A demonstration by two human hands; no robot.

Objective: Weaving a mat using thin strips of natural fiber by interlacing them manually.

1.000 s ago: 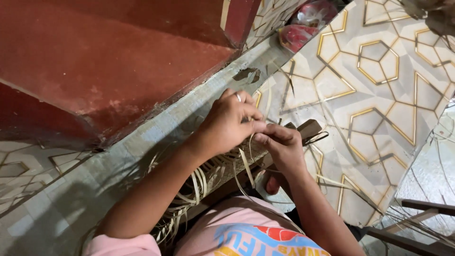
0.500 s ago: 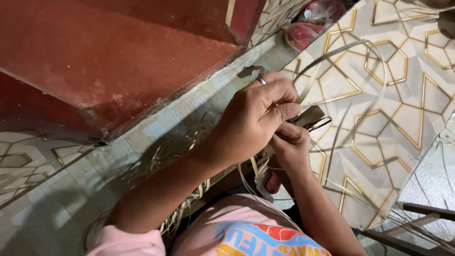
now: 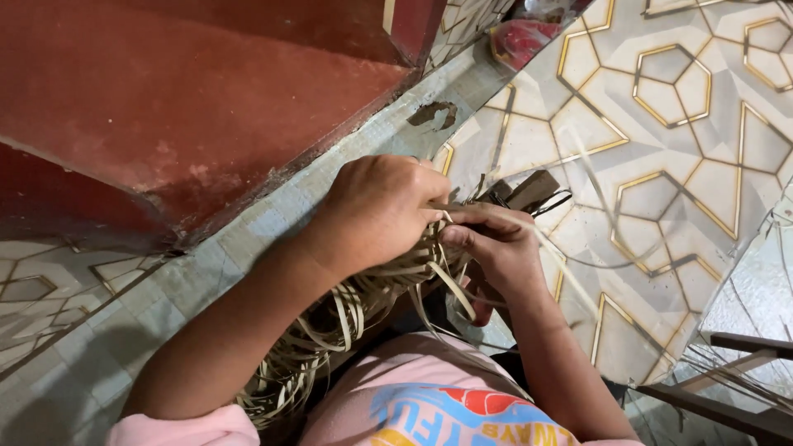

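Currently, grip: left hand (image 3: 376,211) and right hand (image 3: 496,248) pinch pale flat strips (image 3: 413,268) between fingertips.
Strips: trailing below the grip toward the pink shirt (image 3: 429,405).
Beyond grip: dark wooden block (image 3: 533,188) on patterned tiled floor (image 3: 661,149).

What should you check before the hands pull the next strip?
1. Left hand gripping the pale strips: ok.
2. Right hand pinching a strip at the same spot: ok.
3. Which single strip the fingers hold: cannot tell, the left hand covers it.
4. Loose strip ends untangled: not ok, they curl over the lap.
5. Dark wooden piece beneath the work: ok, its position looks steady.
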